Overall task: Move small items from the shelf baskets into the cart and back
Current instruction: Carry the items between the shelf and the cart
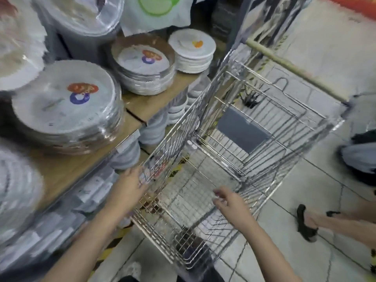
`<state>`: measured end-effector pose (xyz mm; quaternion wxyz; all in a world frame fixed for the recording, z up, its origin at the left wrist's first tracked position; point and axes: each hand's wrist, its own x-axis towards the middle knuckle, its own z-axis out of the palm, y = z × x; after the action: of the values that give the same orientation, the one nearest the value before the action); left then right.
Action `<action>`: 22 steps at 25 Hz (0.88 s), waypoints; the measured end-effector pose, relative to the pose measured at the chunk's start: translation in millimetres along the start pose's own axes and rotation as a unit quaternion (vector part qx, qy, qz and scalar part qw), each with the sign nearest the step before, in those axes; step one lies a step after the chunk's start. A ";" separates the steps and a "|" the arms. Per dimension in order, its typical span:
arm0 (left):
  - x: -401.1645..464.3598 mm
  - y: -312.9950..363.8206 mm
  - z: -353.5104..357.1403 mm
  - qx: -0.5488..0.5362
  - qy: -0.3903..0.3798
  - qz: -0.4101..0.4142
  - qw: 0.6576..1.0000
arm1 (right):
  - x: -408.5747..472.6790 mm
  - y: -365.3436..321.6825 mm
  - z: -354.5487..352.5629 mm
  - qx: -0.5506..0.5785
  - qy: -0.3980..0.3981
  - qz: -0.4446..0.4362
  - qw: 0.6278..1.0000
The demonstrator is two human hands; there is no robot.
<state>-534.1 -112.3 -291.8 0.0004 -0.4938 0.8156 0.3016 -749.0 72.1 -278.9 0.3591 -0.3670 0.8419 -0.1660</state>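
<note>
Both forearms reach forward over the wire cart (234, 151). The left hand (130, 188) lies at the cart's nine o'clock rim, fingers loose against the mesh, gripping nothing. The right hand (230, 202) hovers inside, fingers relaxed and spread. Wrapped plate stacks (67, 106) fill the wooden shelf (154, 102) at ten o'clock; pale floor tiles (317, 200) lie beneath.

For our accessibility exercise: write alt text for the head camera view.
Two bare hands reach toward an empty wire shopping cart: the left hand touches its side, the right hand hovers over the basket. Stacks of wrapped plates fill the wooden shelf alongside.
</note>
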 end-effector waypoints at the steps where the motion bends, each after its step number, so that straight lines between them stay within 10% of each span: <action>1: 14.3 -0.1 10.2 0.016 0.008 -0.025 1.000 | 29.8 3.4 -3.4 0.008 -0.023 0.011 1.000; 9: 84.6 -25.3 103.3 0.026 0.123 -0.137 0.983 | 239.4 40.8 26.5 0.016 -0.087 0.071 0.994; 22: 101.2 -38.1 142.7 0.099 0.341 -0.143 0.924 | 420.2 85.2 113.7 -0.116 0.046 -0.011 0.992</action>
<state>-597.6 -136.2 -457.5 -0.1857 -0.6752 0.7133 0.0300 -907.5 -181.9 -606.2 0.2729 -0.4075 0.8670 -0.0884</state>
